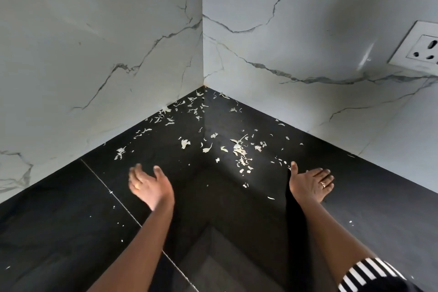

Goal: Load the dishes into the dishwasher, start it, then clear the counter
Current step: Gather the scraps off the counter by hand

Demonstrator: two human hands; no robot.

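Your striped sleeve (369, 272) shows at five o'clock. At seven o'clock your left hand (149, 187), blurred, hovers over the black counter (71, 220), fingers loosely spread and holding nothing. At four o'clock your right hand (310, 184) rests straight-fingered on the counter, also holding nothing. Beyond the hands, pale scraps (239, 149) lie scattered toward the corner at twelve o'clock. A socket (424, 47) sits on the wall at two o'clock.

Dim, cool light overall. Right of the motion-blurred left hand (149, 187) a bright patch glares on the black counter (71, 232); below that hand shadow deepens. Frame edges bow, probably wide-angle distortion.
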